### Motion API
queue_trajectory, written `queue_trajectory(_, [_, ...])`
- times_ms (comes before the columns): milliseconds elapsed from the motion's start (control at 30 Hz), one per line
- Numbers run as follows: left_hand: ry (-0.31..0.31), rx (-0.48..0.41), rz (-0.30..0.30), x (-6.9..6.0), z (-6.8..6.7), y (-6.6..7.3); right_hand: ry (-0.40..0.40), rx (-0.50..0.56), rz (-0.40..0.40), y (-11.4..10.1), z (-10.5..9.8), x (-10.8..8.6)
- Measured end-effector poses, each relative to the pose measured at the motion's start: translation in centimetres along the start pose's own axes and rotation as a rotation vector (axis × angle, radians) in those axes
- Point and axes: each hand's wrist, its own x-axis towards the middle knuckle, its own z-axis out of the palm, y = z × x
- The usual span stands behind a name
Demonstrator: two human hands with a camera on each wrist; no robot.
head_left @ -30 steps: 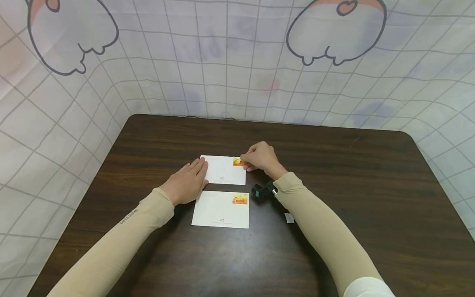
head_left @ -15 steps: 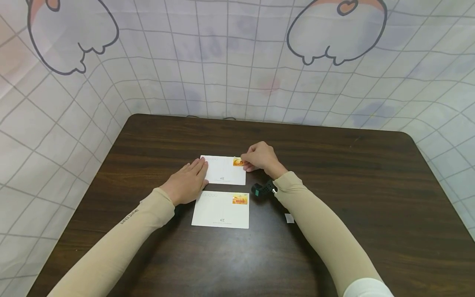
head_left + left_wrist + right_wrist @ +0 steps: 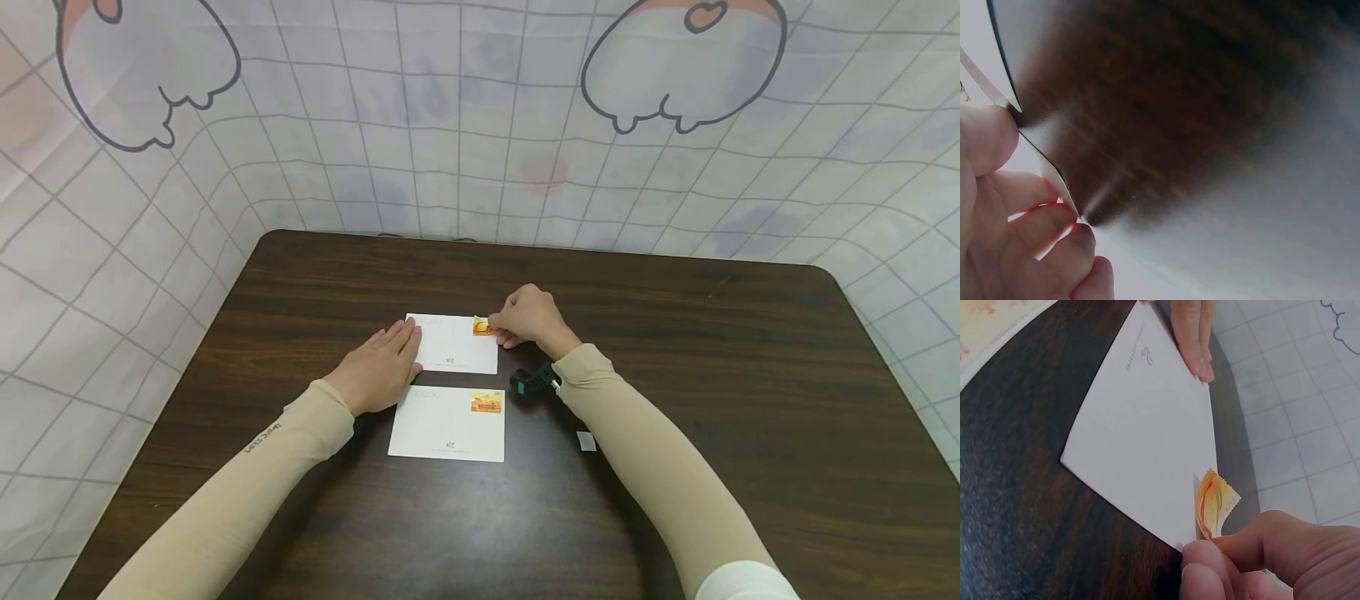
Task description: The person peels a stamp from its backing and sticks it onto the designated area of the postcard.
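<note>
My left hand point(image 3: 380, 367) lies with extended fingers on the left edge of the far white postcard point(image 3: 452, 346). A small orange-yellow stamp point(image 3: 483, 327) is at that card's upper right corner. Thumb and fingertips of my right hand point(image 3: 531, 318) pinch the stamp by its edge. In the right wrist view the stamp point(image 3: 1213, 503) is bent upward, its far end off the card point(image 3: 1147, 437); whether its held edge touches the card is hidden by the fingers. A second postcard point(image 3: 446, 429), nearer to me, bears a stamp point(image 3: 486, 402) at its upper right.
A small white slip of paper point(image 3: 587, 442) lies beside my right forearm. A black device point(image 3: 532, 381) sits below my right wrist. The dark wooden table point(image 3: 675, 333) reaches back to a white gridded cloth point(image 3: 480, 125).
</note>
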Motion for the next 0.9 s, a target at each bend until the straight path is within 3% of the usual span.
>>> queue_trajectory(600, [0.014, 0.026, 0.008, 0.0, -0.3, 0.3, -0.036, -0.052, 0.011, 0.0, -0.9, -0.2])
queue_trajectory(900, [0.013, 0.022, 0.009, 0.0, -0.2, 0.2, -0.027, -0.042, -0.032, 0.6, -1.3, -0.5])
